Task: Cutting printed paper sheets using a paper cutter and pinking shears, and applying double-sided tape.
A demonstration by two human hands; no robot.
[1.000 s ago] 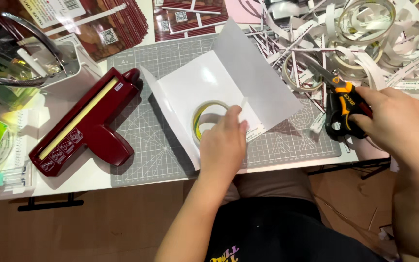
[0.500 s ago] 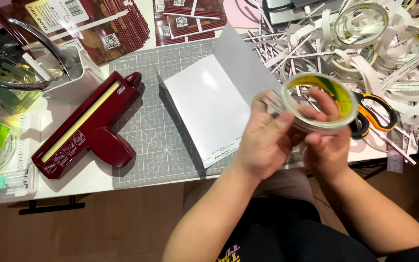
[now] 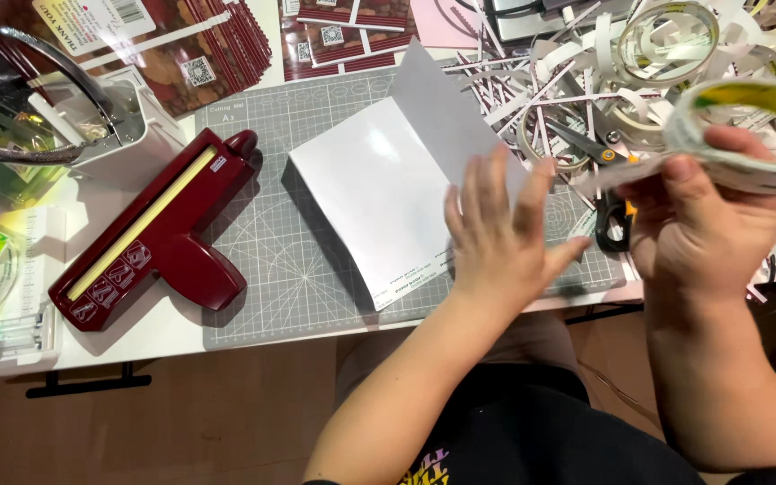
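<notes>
My right hand [image 3: 707, 224] grips a roll of clear tape [image 3: 747, 135] with a yellow-green core, held up at the right. A strip of tape runs from the roll toward my left hand [image 3: 500, 238], whose fingers are spread over the right edge of a folded white card [image 3: 379, 193]. The card lies on a grey cutting mat [image 3: 289, 278]. Black and orange scissors [image 3: 611, 193] lie on the table between my hands, partly hidden.
A dark red paper punch tool [image 3: 159, 238] lies left of the mat. Printed brown cards [image 3: 190, 45] sit at the back. A heap of white paper strips and tape rolls [image 3: 639, 63] fills the back right. A clear container [image 3: 11, 135] stands far left.
My right hand let go of the scissors and took the tape roll, carrying it right. My left hand picked the roll off the card, then released it and opened.
</notes>
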